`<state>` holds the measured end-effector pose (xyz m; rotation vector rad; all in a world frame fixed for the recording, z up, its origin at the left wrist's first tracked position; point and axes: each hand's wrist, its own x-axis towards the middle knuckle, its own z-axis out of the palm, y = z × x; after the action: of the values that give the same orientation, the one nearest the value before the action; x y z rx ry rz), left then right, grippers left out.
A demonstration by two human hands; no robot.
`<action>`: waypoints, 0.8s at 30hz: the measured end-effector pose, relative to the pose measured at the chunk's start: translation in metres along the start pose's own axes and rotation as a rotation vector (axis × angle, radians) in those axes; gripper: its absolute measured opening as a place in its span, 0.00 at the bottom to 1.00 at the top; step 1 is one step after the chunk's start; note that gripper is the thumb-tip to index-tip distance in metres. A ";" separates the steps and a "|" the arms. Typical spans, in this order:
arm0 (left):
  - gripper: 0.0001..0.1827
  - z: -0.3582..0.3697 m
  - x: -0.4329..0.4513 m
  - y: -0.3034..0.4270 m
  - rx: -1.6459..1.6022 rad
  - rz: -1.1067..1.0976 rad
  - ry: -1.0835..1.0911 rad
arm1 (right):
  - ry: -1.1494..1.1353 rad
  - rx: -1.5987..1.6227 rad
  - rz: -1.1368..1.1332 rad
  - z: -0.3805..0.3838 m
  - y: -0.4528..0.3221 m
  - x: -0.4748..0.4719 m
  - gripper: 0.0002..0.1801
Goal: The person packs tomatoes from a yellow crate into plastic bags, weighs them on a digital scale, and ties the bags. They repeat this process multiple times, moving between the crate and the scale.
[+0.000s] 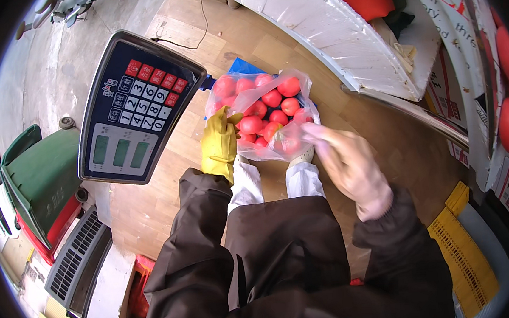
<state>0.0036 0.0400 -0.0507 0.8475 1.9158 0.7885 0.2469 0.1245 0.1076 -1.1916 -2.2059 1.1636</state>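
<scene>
A clear plastic bag (253,95) full of red tomatoes (272,98) lies in front of my feet, its mouth facing up. My left hand (219,144), in a yellow rubber glove, grips the bag's left edge. At the lower right edge of the bag, the fingers of my right hand (355,171) are closed on the film; motion blurs this hand. Under the bag, part of a blue surface (242,65) shows. Up and to the left of the bag stands a weighing scale's display panel (143,107) with number keys and dim readout windows.
A green wheeled bin (45,180) and a grey plastic crate (75,258) are at left. White foam boxes (316,33) line the upper right, one with red cloth-like material. At lower right lies a yellow perforated plastic crate (464,254). A cable (201,28) crosses the floor.
</scene>
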 end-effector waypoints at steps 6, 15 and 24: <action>0.16 -0.005 -0.014 0.035 -0.251 -0.154 -0.053 | -0.349 -0.200 0.508 0.203 0.171 0.021 0.32; 0.18 -0.028 0.000 0.068 -0.468 -0.177 0.127 | -0.497 -0.446 0.779 0.230 0.211 -0.089 0.58; 0.19 -0.022 0.003 0.072 -0.457 -0.256 0.068 | -0.524 -0.539 0.608 0.272 0.211 -0.040 0.56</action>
<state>0.0002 0.0791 0.0137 0.2944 1.7553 1.0489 0.2017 0.0222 -0.2199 -2.0862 -2.7569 1.2347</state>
